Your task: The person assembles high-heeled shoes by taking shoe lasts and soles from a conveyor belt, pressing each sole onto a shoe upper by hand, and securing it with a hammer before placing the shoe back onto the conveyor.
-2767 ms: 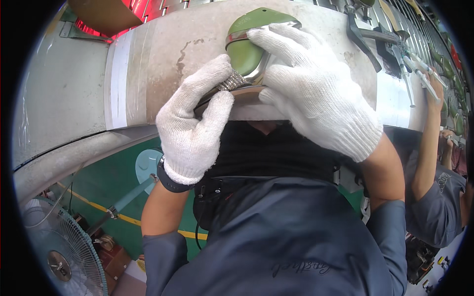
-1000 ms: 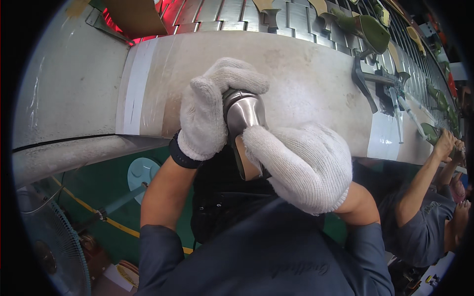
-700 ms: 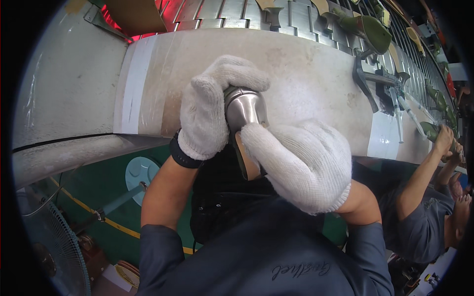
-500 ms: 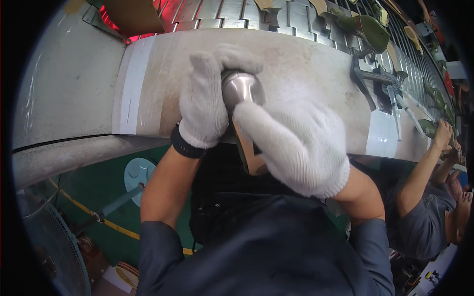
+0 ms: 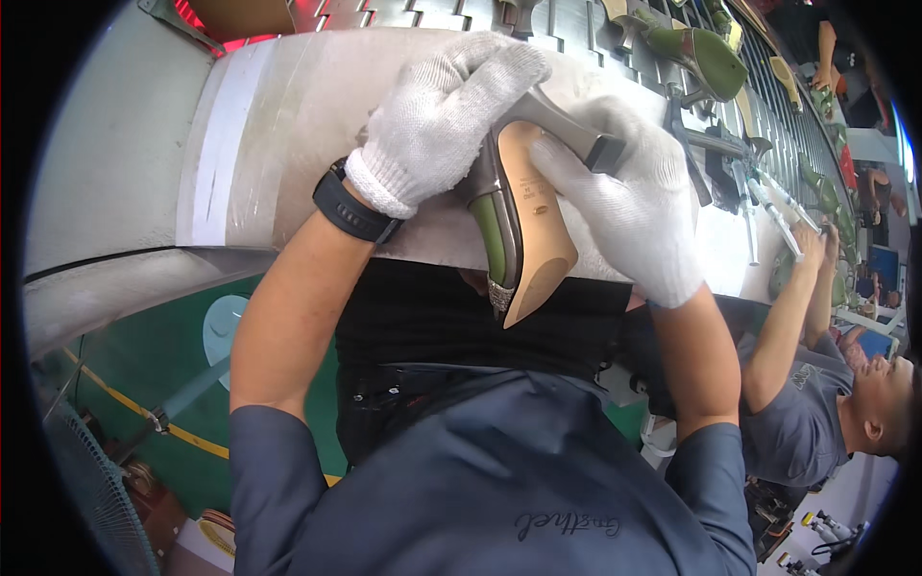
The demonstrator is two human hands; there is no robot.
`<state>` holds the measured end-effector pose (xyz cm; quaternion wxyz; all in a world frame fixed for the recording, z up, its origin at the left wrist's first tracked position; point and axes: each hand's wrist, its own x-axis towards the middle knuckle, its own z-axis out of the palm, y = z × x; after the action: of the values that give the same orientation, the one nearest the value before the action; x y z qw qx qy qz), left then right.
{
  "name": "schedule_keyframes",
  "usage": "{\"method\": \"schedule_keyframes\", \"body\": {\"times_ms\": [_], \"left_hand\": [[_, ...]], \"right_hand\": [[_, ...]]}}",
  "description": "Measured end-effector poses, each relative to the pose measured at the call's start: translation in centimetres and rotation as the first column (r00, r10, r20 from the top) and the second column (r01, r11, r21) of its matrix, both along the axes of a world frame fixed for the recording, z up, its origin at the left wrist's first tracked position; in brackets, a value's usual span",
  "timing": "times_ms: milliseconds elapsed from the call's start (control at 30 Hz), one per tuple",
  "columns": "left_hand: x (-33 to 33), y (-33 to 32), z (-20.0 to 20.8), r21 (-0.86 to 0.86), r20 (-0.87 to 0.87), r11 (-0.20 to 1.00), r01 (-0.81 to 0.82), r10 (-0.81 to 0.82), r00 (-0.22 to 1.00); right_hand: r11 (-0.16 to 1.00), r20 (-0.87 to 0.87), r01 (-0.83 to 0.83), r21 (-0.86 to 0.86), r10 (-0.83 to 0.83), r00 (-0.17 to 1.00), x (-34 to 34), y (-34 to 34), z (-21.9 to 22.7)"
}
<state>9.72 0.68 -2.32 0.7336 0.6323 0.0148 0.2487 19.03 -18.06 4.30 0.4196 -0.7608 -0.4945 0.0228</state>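
A high-heeled shoe [image 5: 534,221] is held sole up over the front edge of the bench, its pointed toe toward me. It has a tan sole, a green upper, a sparkling band near the toe and a grey heel that points right. My left hand [image 5: 432,125], in a white knitted glove, is closed round the back of the shoe by the heel seat. Also gloved, my right hand [image 5: 639,197] grips from the right, its thumb on the sole beside the heel; its other fingers are partly hidden behind the heel.
Beyond the pale bench [image 5: 317,106] runs a slatted metal conveyor [image 5: 437,14] carrying a green shoe last [image 5: 706,62] and other shoe parts. A hammer [image 5: 684,144] and several syringe-like tubes [image 5: 773,206] lie at right, near a co-worker [image 5: 792,403]. A fan [image 5: 96,490] stands lower left.
The shoe has turned so that its sole and heel side now show, where the rounded metallic back faced up before. My left hand has moved up and right over the heel end; my right has shifted right.
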Motion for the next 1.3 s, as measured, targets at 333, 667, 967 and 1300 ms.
{"method": "schedule_keyframes", "body": {"times_ms": [333, 667, 967, 1300], "left_hand": [[0.6, 0.0, -0.9, 0.081, 0.001, 0.997, -0.017, 0.017, 1.000], [1.1, 0.3, -1.7, 0.480, 0.169, 0.855, -0.196, 0.129, 0.977], [0.5, 0.1, -0.7, 0.196, -0.006, 0.980, -0.046, 0.048, 0.999], [-0.4, 1.9, 0.6, 0.343, -0.065, 0.939, 0.034, -0.013, 0.998]], "right_hand": [[0.950, -0.069, -0.192, -0.246, 0.181, 0.981, 2.4, 1.4, 0.4], [0.958, -0.172, -0.167, -0.231, 0.129, 0.977, 1.1, 1.3, -0.4], [0.948, -0.278, -0.178, -0.265, 0.102, 0.955, 1.2, 0.8, -0.2], [0.967, -0.133, -0.162, -0.198, 0.137, 0.982, 1.5, 3.0, 0.5]]}}
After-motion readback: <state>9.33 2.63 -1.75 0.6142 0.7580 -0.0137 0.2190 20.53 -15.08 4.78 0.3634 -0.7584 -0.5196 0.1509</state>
